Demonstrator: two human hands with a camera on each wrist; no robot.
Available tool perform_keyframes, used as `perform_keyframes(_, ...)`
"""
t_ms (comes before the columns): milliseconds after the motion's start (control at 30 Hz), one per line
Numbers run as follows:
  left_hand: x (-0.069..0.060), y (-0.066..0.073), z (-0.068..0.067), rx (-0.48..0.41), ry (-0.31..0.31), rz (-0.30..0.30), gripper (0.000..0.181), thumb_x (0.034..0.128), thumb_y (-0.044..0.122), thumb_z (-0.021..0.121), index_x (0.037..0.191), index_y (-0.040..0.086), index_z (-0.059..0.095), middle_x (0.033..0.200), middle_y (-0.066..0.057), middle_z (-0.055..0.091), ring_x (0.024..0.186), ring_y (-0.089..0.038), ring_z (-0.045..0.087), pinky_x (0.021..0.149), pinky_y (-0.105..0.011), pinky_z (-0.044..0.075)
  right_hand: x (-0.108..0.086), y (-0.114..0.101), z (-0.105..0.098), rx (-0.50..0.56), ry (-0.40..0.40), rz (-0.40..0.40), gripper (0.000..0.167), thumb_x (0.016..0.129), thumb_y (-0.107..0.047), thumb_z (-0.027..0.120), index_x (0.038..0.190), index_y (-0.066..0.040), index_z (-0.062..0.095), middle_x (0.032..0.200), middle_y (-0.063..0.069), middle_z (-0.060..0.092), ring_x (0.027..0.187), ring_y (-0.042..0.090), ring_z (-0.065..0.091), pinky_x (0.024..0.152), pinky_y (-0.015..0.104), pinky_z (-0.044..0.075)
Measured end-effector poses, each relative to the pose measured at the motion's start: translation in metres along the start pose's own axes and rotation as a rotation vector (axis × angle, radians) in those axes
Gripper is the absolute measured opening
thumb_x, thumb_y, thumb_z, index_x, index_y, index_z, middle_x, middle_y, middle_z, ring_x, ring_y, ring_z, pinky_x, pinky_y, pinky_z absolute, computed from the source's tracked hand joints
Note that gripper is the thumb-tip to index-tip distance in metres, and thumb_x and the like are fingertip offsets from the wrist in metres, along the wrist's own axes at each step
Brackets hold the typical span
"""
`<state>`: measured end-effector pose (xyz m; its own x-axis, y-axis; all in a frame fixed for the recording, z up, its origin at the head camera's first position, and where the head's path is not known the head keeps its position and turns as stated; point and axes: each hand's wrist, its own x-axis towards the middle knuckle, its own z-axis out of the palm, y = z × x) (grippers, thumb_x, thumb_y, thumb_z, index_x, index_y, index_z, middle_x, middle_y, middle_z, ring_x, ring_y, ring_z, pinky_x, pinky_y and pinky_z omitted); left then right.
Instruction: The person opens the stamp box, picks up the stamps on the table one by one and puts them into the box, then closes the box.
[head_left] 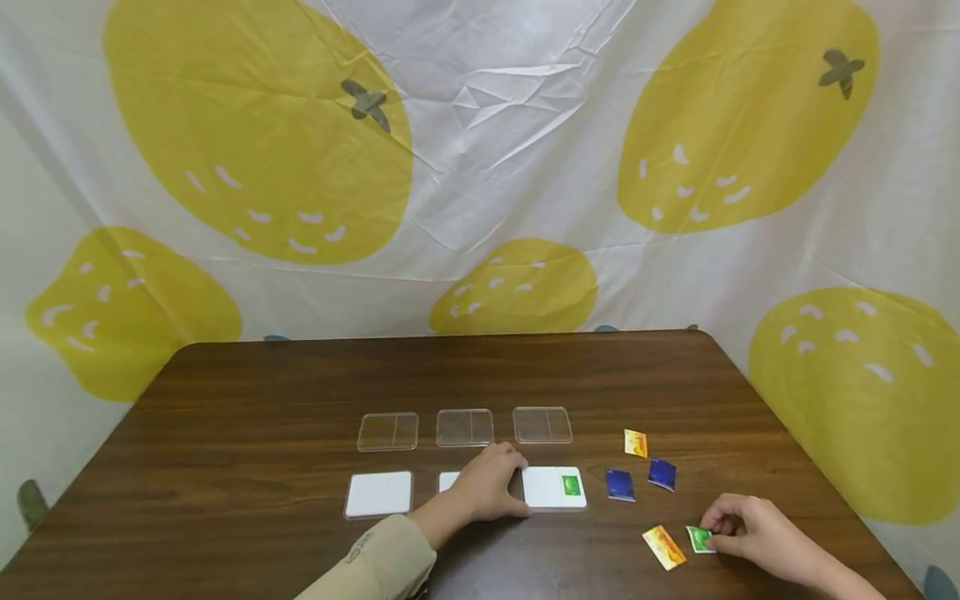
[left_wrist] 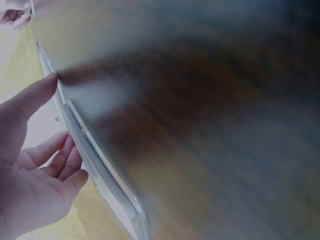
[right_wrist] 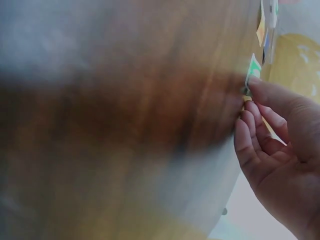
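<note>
A white cloth printed with large yellow lemons hangs behind and around the worktop, a dark brown wood-grain surface with rounded far corners, perhaps as a plain screen from the room.

Two hands rest over it. The left hand, thumb and fingers set wide, holds the left end of the right-hand tray, seemingly to steady it. The right hand, nearly closed, pinches a green packet low on the right side, perhaps by its edge to leave the printed face clear.

Three clear trays line the back; three white-surfaced ones, the middle mostly hidden, match them in front, likely for easy reach.

Smallest are the packets: another green one on the right-hand tray, two blue packets and two orange packets scattered between tray and right hand.
</note>
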<state>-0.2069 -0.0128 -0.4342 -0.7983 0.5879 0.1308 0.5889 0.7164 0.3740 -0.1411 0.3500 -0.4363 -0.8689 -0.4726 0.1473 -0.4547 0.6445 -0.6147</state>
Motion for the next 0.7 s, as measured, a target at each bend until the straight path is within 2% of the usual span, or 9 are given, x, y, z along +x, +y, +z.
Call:
perform_keyframes(133, -0.0003, 0.0003, 0.0003, -0.009, -0.001, -0.003, 0.051, 0.0604, 0.033, 0.081, 0.1, 0.006, 0.063, 0.094, 0.001, 0.057, 0.088, -0.013, 0.05, 0.076, -0.023, 0.044, -0.0027, 0.0003, 0.0036, 0.001, 0.052, -0.008, 0.014, 0.071, -0.003, 0.072, 0.077, -0.011, 0.062, 0.072, -0.015, 0.054, 0.063, -0.004, 0.047, 0.047, 0.02, 0.04)
perform_keyframes(267, -0.0001, 0.0, 0.0007, -0.012, -0.004, -0.009, 0.051, 0.0606, 0.033, 0.081, 0.1, 0.006, 0.063, 0.094, 0.001, 0.056, 0.087, -0.013, 0.05, 0.076, -0.023, 0.044, -0.0031, -0.0001, 0.0051, 0.007, 0.057, 0.009, 0.013, 0.072, -0.003, 0.072, 0.077, -0.01, 0.063, 0.072, -0.014, 0.055, 0.064, -0.004, 0.048, 0.047, 0.02, 0.041)
perform_keyframes(500, 0.0005, -0.0003, 0.0015, -0.008, 0.0, -0.003, 0.051, 0.0606, 0.033, 0.081, 0.1, 0.006, 0.063, 0.093, 0.001, 0.056, 0.088, -0.013, 0.05, 0.077, -0.023, 0.044, -0.0023, -0.0029, 0.0059, 0.013, 0.042, 0.082, 0.009, 0.075, -0.006, 0.071, 0.078, -0.009, 0.063, 0.07, -0.012, 0.057, 0.062, -0.003, 0.049, 0.047, 0.02, 0.042)
perform_keyframes(700, 0.0008, 0.0003, 0.0005, -0.004, -0.008, -0.004, 0.052, 0.0613, 0.034, 0.081, 0.101, 0.005, 0.063, 0.093, 0.001, 0.057, 0.088, -0.013, 0.05, 0.077, -0.023, 0.044, 0.0004, -0.0054, 0.0059, 0.031, 0.026, 0.172, 0.01, 0.072, -0.005, 0.071, 0.076, -0.007, 0.063, 0.068, -0.008, 0.059, 0.061, -0.002, 0.051, 0.05, 0.021, 0.045)
